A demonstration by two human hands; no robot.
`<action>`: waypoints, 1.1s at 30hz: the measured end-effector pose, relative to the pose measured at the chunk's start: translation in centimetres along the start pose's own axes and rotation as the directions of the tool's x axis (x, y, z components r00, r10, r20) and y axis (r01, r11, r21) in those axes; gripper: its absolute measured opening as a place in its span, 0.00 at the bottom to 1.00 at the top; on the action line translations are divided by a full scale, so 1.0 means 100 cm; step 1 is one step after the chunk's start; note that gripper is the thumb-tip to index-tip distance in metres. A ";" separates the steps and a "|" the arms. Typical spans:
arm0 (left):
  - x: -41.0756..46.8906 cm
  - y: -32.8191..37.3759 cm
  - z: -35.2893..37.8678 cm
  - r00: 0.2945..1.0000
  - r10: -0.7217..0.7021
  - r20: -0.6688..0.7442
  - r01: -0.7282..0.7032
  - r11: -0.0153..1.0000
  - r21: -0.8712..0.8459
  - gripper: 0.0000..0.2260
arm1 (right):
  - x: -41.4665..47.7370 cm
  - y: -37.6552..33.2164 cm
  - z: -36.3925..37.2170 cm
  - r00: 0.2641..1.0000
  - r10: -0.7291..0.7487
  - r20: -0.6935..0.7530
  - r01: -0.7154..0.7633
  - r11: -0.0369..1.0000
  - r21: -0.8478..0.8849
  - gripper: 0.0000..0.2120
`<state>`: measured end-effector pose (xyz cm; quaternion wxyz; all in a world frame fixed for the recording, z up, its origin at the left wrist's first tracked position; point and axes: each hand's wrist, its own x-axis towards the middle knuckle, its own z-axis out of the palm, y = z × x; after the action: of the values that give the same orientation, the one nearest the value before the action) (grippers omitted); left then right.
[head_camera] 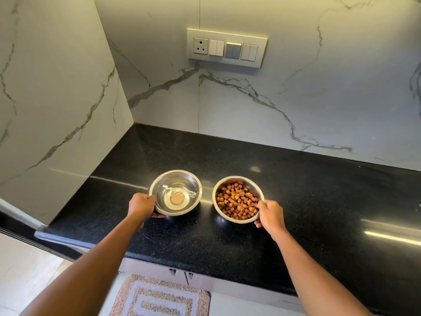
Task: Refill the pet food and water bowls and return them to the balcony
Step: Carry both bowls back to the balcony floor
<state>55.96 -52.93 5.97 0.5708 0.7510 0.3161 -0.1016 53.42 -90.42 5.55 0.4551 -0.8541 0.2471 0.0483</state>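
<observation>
Black counter, left hand fingers gripping water bowl, right hand fingers gripping kibble bowl

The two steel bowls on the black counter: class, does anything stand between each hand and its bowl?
Nothing visible does. The left hand already grips the rim of the water bowl, and the right hand grips the rim of the kibble bowl. The balcony is out of view.

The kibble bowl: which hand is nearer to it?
Right. The right hand grips the kibble bowl at its near right rim. The left hand is off to the bowl's left, holding the water bowl at its near left rim.
</observation>
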 end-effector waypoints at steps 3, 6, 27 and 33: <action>-0.006 0.002 0.002 0.999 0.015 -0.030 -0.015 1.000 0.005 0.12 | 0.000 -0.002 0.001 1.000 -0.015 0.002 0.015 1.000 -0.018 0.14; -0.013 0.004 0.002 0.998 0.027 -0.055 -0.026 1.000 0.015 0.11 | 0.001 -0.005 0.002 0.999 -0.035 0.002 0.035 0.999 -0.027 0.14; -0.069 -0.015 -0.047 0.976 0.027 -0.214 -0.015 0.998 0.055 0.13 | -0.009 -0.046 0.027 0.972 -0.185 0.144 0.192 0.981 -0.032 0.14; -0.093 -0.035 -0.078 0.947 -0.012 -0.320 0.015 1.000 0.007 0.13 | -0.023 -0.074 0.051 0.946 -0.239 0.218 0.255 0.966 -0.051 0.15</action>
<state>45.04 -48.57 10.50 0.5076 0.7582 0.4090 0.0162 55.55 -82.07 8.87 0.4473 -0.8856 0.0866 0.0903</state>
